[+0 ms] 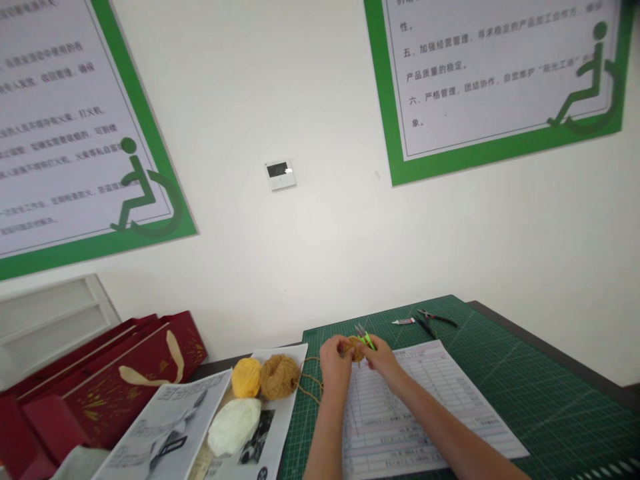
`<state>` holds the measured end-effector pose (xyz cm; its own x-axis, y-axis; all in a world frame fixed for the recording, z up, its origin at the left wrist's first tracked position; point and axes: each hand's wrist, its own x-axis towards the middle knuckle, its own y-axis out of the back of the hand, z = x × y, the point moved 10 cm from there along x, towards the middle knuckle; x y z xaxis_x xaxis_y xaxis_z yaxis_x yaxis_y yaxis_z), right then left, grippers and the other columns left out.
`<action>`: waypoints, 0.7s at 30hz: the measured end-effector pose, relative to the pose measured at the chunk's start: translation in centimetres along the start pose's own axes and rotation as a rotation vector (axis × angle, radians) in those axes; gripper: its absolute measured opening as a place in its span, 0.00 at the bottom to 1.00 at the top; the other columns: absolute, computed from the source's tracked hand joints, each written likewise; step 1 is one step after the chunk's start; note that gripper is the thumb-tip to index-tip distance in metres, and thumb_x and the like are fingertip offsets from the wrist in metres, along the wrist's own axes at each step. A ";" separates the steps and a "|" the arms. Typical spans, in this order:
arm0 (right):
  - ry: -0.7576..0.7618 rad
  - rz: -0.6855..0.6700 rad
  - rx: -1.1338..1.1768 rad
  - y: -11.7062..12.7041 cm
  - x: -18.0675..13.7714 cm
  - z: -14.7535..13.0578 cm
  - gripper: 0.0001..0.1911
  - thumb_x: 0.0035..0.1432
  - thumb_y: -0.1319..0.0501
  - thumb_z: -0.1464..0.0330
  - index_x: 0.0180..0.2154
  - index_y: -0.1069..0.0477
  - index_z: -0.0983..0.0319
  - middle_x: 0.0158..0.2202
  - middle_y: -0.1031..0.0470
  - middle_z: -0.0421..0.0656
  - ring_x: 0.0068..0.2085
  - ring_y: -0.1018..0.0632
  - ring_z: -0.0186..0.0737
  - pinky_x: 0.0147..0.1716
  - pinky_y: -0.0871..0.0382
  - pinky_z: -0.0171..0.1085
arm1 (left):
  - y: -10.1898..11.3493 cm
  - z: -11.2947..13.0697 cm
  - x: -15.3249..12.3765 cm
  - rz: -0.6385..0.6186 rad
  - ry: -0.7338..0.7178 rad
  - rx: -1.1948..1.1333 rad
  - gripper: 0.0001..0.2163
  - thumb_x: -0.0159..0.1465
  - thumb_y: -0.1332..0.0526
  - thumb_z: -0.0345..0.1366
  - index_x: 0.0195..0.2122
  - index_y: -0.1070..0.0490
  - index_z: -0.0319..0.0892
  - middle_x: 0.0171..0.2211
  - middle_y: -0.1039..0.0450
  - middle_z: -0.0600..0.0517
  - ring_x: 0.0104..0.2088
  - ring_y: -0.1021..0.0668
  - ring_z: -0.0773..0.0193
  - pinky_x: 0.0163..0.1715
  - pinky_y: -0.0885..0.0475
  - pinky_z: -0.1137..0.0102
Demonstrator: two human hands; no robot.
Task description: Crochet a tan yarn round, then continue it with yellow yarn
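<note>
My left hand (334, 363) and my right hand (383, 359) meet over the green cutting mat (525, 387), both pinched on a small tan yarn piece (356, 349). Green-handled snips (363, 335) stick up between them; which hand grips them I cannot tell. A tan strand (311, 387) runs from the piece toward a tan yarn ball (279, 376). Beside that ball lie a yellow yarn ball (247, 377) and a white yarn ball (234, 427). A printed form (405, 413) lies under my forearms.
Pliers (436, 320) and a small glue tube (403, 321) lie at the mat's far edge. Printed sheets (170, 427) sit under the yarn balls. A red gift bag (115, 387) lies at the left. The wall with green-framed posters (500, 73) stands close behind the table.
</note>
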<state>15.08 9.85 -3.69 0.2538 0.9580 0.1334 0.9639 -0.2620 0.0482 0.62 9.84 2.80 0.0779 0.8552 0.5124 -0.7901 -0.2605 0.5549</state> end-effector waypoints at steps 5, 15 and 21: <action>-0.069 -0.043 0.142 -0.7 -0.6 0.1 0.13 0.47 0.40 0.59 0.29 0.32 0.62 0.17 0.42 0.31 0.18 0.39 0.28 0.18 0.46 0.29 | 0.0 -0.6 0.1 -0.009 0.055 -0.025 0.05 0.53 0.39 0.25 0.25 0.29 0.41 0.25 0.29 0.53 0.28 0.29 0.64 0.31 0.36 0.71; -0.100 -0.003 0.237 0.0 -0.9 0.0 0.14 0.46 0.37 0.60 0.33 0.32 0.61 0.20 0.39 0.32 0.20 0.37 0.28 0.19 0.44 0.29 | -0.6 -0.7 -0.2 -0.071 0.121 -0.033 0.07 0.54 0.37 0.35 0.21 0.32 0.41 0.20 0.31 0.54 0.24 0.30 0.65 0.28 0.38 0.71; -0.122 -0.025 0.269 -0.2 -0.9 0.2 0.15 0.45 0.36 0.59 0.31 0.33 0.61 0.19 0.40 0.31 0.20 0.38 0.27 0.19 0.45 0.28 | -1.3 -1.1 -0.3 -0.141 0.144 -0.061 0.07 0.48 0.34 0.31 0.18 0.32 0.41 0.20 0.30 0.54 0.24 0.30 0.65 0.28 0.38 0.71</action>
<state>14.66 9.06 -4.05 0.2219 0.9750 0.0152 0.9527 -0.2134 -0.2162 0.97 10.45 1.21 0.1058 0.9376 0.3311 -0.8130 -0.1101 0.5717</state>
